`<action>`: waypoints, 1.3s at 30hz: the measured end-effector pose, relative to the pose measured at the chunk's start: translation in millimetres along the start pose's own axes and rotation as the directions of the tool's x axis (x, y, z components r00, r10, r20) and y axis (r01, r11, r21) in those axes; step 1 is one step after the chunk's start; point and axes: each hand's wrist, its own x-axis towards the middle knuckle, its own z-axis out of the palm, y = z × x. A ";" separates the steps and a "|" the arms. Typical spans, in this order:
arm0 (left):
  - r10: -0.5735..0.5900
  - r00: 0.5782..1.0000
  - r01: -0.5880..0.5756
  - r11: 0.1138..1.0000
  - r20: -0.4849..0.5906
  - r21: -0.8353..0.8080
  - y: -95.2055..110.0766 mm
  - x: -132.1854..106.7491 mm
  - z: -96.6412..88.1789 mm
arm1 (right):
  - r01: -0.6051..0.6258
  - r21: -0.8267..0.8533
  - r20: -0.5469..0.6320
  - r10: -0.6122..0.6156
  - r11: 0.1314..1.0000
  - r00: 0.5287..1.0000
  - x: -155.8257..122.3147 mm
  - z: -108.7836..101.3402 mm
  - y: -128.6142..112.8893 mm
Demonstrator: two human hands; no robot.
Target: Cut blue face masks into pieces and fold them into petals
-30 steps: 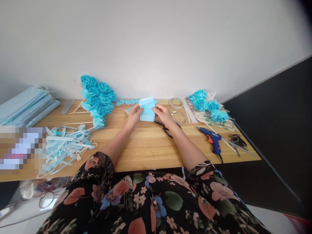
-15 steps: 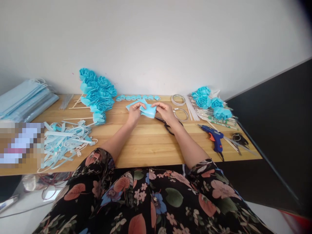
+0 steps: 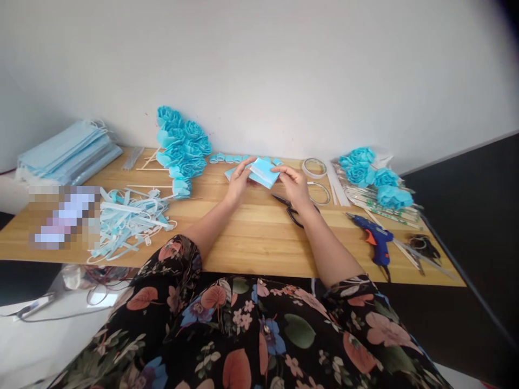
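Observation:
Between my two hands a folded piece of light blue mask fabric is held up over the table, tilted, with a paler band across it. My left hand pinches its left edge. Fingers of my right hand are closed on its right edge. Behind and below my left fingers, part of another blue piece shows; most of it is hidden. Black-handled scissors lie beneath my right hand. Small rolled blue pieces stand in a row along the back of the table.
Blue fabric roses are piled back left, more roses at right on wrapped sticks. Cut strips and ear loops heap at left, before stacked masks. A blue glue gun and tape rolls lie at right.
The blue piece has turned in my hands and now shows a different face with a pale band. The whole view has shifted, so the table's things sit further right.

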 end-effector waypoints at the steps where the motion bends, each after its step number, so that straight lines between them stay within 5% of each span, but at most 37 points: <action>1: -0.012 1.000 0.012 0.999 -0.017 -0.037 0.2 0.0 0.5 | 0.009 0.011 0.013 -0.009 1.000 1.000 -1.1 -0.2 -2.2; 5: -0.080 0.994 0.065 0.982 -0.075 -0.179 0.5 1.1 1.0 | 0.083 0.032 0.089 -0.085 0.996 0.992 -4.2 -1.7 -8.8; 10: -0.186 0.981 0.172 0.969 -0.063 -0.179 1.4 2.8 -2.2 | 0.104 0.037 0.009 -0.104 0.994 0.994 -2.4 -3.0 -6.8; 24: -0.160 0.987 0.164 0.965 0.033 -0.207 4.2 -0.9 -2.9 | 0.125 -0.031 -0.065 -0.127 0.992 0.990 1.5 -3.8 -7.6; 39: -0.204 0.965 0.198 0.979 0.165 0.050 5.8 -4.4 6.9 | -0.139 0.162 -0.024 0.145 0.977 0.989 3.9 -1.1 6.2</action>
